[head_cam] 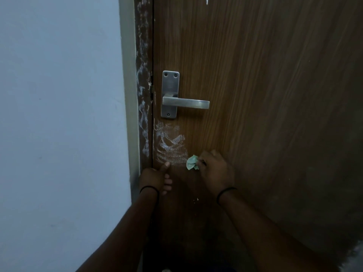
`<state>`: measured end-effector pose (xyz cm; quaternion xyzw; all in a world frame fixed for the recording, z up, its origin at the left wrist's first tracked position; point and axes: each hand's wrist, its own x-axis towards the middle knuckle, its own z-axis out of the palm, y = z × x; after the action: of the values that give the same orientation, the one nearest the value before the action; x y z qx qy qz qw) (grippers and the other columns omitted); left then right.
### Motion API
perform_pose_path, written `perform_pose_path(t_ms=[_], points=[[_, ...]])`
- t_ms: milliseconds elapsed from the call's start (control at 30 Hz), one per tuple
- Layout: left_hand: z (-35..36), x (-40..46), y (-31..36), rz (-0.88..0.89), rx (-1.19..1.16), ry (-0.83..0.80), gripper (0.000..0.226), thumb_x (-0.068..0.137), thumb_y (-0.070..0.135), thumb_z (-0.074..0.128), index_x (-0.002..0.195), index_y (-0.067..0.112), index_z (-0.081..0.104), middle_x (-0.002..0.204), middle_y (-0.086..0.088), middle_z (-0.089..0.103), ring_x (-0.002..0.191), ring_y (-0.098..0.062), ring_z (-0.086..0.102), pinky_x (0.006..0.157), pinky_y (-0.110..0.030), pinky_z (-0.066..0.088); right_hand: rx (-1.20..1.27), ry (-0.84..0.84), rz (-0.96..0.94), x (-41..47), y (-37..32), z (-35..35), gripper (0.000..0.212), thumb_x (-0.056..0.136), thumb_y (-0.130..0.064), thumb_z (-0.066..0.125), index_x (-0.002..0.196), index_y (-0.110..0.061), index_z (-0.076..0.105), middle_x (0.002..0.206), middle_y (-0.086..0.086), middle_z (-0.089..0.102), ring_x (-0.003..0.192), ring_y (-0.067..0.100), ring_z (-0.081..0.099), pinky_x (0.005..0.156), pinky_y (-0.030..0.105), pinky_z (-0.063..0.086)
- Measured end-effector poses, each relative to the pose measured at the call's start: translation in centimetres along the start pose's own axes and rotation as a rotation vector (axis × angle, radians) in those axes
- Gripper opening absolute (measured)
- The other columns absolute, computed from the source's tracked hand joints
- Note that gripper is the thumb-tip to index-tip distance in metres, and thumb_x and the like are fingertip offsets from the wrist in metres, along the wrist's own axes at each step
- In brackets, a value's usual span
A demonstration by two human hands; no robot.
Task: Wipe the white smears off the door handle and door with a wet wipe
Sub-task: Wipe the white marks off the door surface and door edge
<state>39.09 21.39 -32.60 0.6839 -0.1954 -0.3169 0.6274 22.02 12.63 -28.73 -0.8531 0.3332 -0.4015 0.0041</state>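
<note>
- Low against a brown wood-grain door point(255, 95), a person's right hand point(215, 171) pinches a crumpled pale-green wet wipe point(191, 162) between fingertips and thumb, the wad pressed to or just off the panel; contact cannot be told.
- Left hand point(155, 178) rests at the door's edge with nothing in its grip, fingers loosely curled and thumb raised toward the mess.
- White chalky smears point(170, 144) cover a patch of the door below the brushed-metal lever handle point(184, 103) and its upright backplate; the patch runs from just under the plate down to the level of the wipe.
- From the wipe, the smears lie up and to the left, their lower edge just beside the wad; the right hand is the one carrying the cloth, though the left thumb sits as close to the patch.
- More white streaking runs up the dark wooden door frame point(143, 95), next to a pale blue-grey wall point(59, 114).
- Handle metal looks clean from here; the lever's long axis lies level, pointing right.
- Judged from the marks left, the door patch remains largely unwiped.
</note>
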Motion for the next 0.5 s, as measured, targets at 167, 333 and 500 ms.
perform_pose_path(t_ms=[167,333,500], points=[[0.0,-0.1,0.0,0.045,-0.007,0.032,0.045,0.089,0.046,0.067,0.078,0.003,0.067,0.059,-0.007,0.071,0.044,-0.019,0.063,0.043,-0.024,0.047,0.113,0.159,0.066,0.9,0.2,-1.1,0.002,0.091,-0.018,0.066,0.091,-0.017,0.066,0.096,0.001,0.060,0.078,0.016,0.057,0.062,0.028,0.041],[-0.3,-0.2,0.5,0.098,-0.037,0.041,0.033,0.091,0.037,0.067,0.082,0.005,0.068,0.068,-0.008,0.073,0.050,-0.018,0.063,0.047,-0.027,0.049,0.083,0.012,-0.091,1.0,-1.5,0.3,0.013,0.093,-0.031,0.052,0.089,-0.022,0.060,0.095,-0.002,0.055,0.077,0.015,0.055,0.063,0.033,0.047],[-1.1,-0.2,-0.1,0.110,-0.006,0.052,0.024,0.091,0.031,0.068,0.088,0.008,0.069,0.070,-0.005,0.074,0.053,-0.016,0.065,0.050,-0.028,0.051,0.159,0.096,-0.021,0.0,0.0,1.4,0.007,0.087,-0.013,0.068,0.081,-0.017,0.068,0.092,0.002,0.059,0.077,0.020,0.060,0.068,0.033,0.050]])
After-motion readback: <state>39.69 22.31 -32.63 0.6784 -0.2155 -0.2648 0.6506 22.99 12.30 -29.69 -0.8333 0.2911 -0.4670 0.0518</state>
